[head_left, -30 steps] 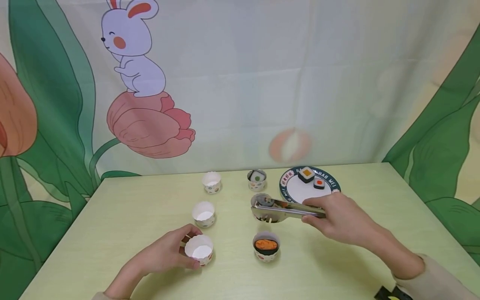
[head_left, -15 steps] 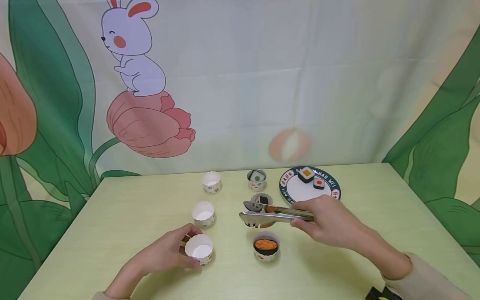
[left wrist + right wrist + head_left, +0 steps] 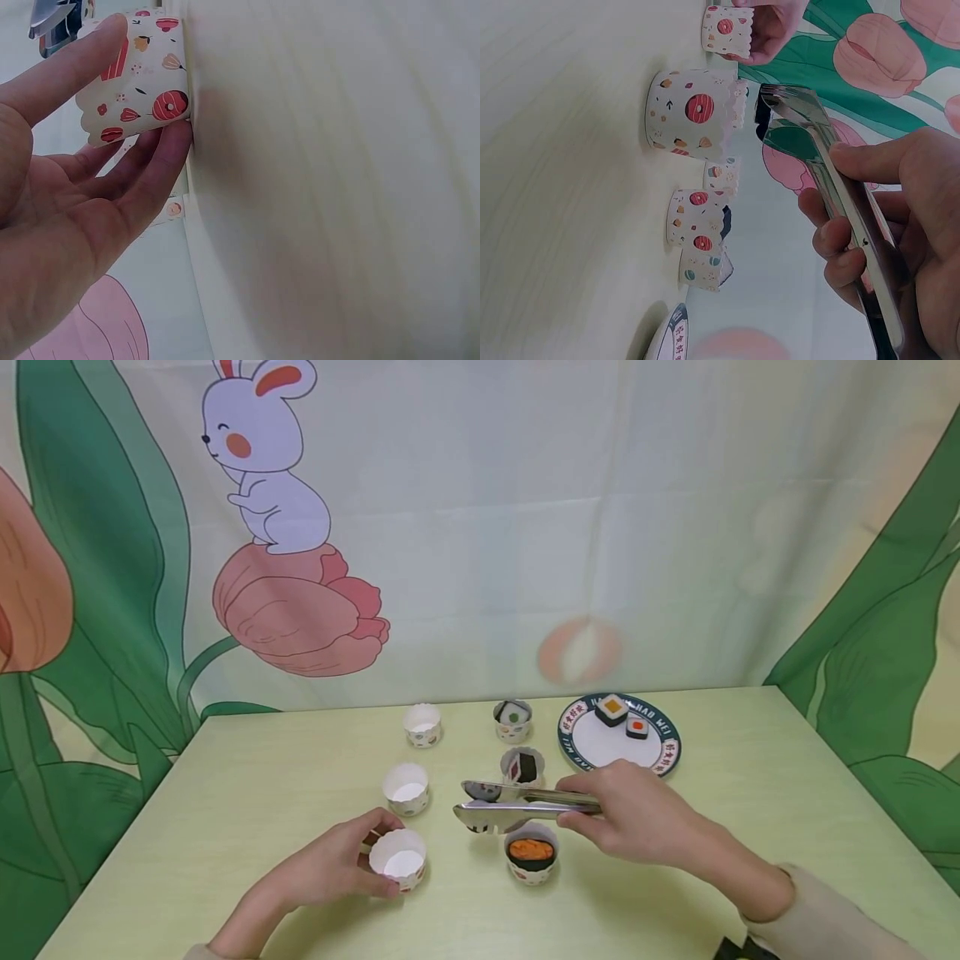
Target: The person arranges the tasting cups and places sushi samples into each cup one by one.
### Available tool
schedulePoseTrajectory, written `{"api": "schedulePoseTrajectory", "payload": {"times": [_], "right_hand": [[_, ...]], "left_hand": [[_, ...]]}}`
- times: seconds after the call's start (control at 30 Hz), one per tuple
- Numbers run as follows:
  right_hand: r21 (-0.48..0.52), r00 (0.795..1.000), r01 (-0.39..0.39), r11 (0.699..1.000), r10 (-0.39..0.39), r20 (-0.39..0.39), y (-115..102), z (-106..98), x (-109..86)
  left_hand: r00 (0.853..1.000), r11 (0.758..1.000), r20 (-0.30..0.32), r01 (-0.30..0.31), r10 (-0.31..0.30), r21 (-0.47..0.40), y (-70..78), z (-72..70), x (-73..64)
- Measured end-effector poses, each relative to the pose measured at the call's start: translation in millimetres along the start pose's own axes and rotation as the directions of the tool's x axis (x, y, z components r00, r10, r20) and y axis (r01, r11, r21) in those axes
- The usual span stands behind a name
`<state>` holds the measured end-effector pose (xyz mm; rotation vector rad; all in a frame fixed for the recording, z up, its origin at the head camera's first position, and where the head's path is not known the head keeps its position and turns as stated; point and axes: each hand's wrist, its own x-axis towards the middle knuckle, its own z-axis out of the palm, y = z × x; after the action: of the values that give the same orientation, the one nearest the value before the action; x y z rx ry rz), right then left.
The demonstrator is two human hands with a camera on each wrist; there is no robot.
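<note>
In the head view my left hand point(image 3: 341, 864) holds a white paper cup point(image 3: 398, 858) at the front left, thumb on the near side and fingers behind. The left wrist view shows its patterned wall point(image 3: 142, 82) standing on the table. My right hand point(image 3: 637, 814) grips metal tongs point(image 3: 525, 810), which point left just behind and above the front right cup point(image 3: 533, 875). That cup holds an orange-topped toy sushi piece point(image 3: 531, 850). A dark patch point(image 3: 763, 112) shows at the tong tips in the right wrist view; I cannot tell whether they hold something.
Behind the held cup stand two more paper cups point(image 3: 407, 789) without sushi. On the right, a middle cup point(image 3: 522, 766) and a back cup point(image 3: 513, 722) each hold sushi. A blue-rimmed plate point(image 3: 585, 756) with two sushi pieces point(image 3: 612, 708) lies at the back right, near the printed curtain point(image 3: 480, 568).
My right hand has moved the tongs left and toward me, from over the middle right cup to just behind the front right one. The left hand and its cup have stayed put.
</note>
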<state>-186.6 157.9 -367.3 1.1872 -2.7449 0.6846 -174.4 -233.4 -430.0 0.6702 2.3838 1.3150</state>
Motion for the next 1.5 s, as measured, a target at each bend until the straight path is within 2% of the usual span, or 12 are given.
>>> {"api": "schedulePoseTrajectory", "payload": {"times": [0.27,0.87,1.07,1.5], "right_hand": [[-0.023,0.999,0.042,0.999,-0.042,-0.001,-3.3,5.9,5.1],[-0.048,0.997,0.078,0.996,-0.077,0.033,-12.6,16.4,13.8],[-0.035,0.996,0.070,0.997,-0.068,0.053,-16.5,21.1,18.1],[-0.018,0.992,0.123,0.992,-0.122,0.038,-22.6,30.1,23.6]], "left_hand": [[1.000,1.000,-0.008,-0.001,0.001,0.021,-0.5,-0.2,0.0],[1.000,1.000,-0.004,-0.003,0.003,0.030,-0.3,0.4,-0.3],[1.000,1.000,0.000,0.002,-0.002,0.017,0.0,0.0,0.2],[1.000,1.000,0.005,0.000,0.000,0.013,1.2,-1.0,0.1]]}}
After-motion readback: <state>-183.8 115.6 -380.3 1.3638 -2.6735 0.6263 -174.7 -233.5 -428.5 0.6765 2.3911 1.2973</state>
